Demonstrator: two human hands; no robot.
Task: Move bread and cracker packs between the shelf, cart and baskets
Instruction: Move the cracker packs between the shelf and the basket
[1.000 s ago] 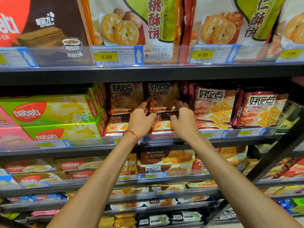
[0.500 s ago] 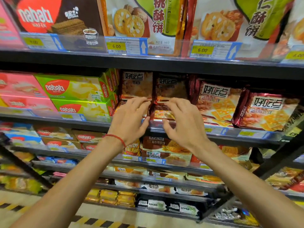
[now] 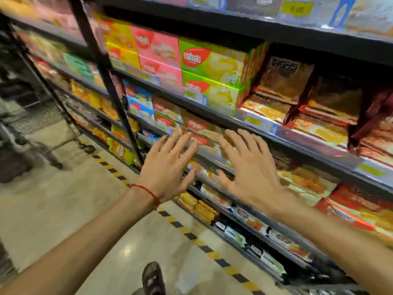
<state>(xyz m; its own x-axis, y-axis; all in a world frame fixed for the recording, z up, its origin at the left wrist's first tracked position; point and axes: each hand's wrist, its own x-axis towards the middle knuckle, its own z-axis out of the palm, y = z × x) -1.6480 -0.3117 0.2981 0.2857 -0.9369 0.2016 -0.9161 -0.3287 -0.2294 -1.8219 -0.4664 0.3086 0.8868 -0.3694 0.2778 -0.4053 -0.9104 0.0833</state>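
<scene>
Hands first, in the head view. The left hand (image 3: pixel 168 167), with a thin red string bracelet (image 3: pixel 146 191) at its wrist, and the right hand (image 3: pixel 248 169) are held out side by side before the black metal shelf unit (image 3: pixel 212 30). Their backs face the camera and the fingers are spread and straight, gripping nothing. They hang just in front of the front edge of a lower tier, and I cannot see them touching any pack. I judge this an in-between pose: empty, spread hands would suit either a reach for another pack or a turn toward the aisle.

The task's brown-and-orange foil cracker packs (image 3: pixel 282 81) sit on the tier above the hands, toward its right end. The rear ones stand upright and others lie flat against the front edge, probably so that the printed faces show to the aisle. Just left of them on the same tier are green-and-yellow cardboard wafer boxes (image 3: pixel 212 60), stacked two high. Pink cardboard boxes (image 3: pixel 157 50) follow further left, stacked likewise. The lower tiers carry more foil packs, too blurred to name.

Near the left edge of the frame, what looks like a grey wire-mesh cart (image 3: pixel 32 122) stands on the pale floor (image 3: pixel 63 199). Its contents cannot be told. No basket shows.
</scene>
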